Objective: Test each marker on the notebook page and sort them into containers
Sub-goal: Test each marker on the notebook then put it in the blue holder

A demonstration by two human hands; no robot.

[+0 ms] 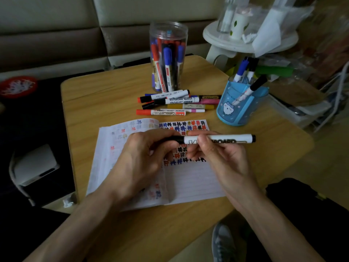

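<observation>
A black whiteboard marker (pixel 226 139) lies level above the open notebook (pixel 190 184). My right hand (pixel 213 150) grips its white barrel. My left hand (pixel 143 148) pinches the black cap end at the marker's left. The right-hand page carries rows of black, blue, red and yellow test marks. Behind the notebook lies a loose pile of markers (pixel 175 104). A clear round jar (pixel 168 57) at the back holds several red, blue and black markers. A blue cartoon pen holder (pixel 239 104) at the right holds several markers.
The wooden table (pixel 105 103) has a rounded far edge. A white round stool (pixel 243 44) with a cup and bags stands behind the blue holder. A white device (pixel 35 165) sits off the table's left side. Clutter fills the right.
</observation>
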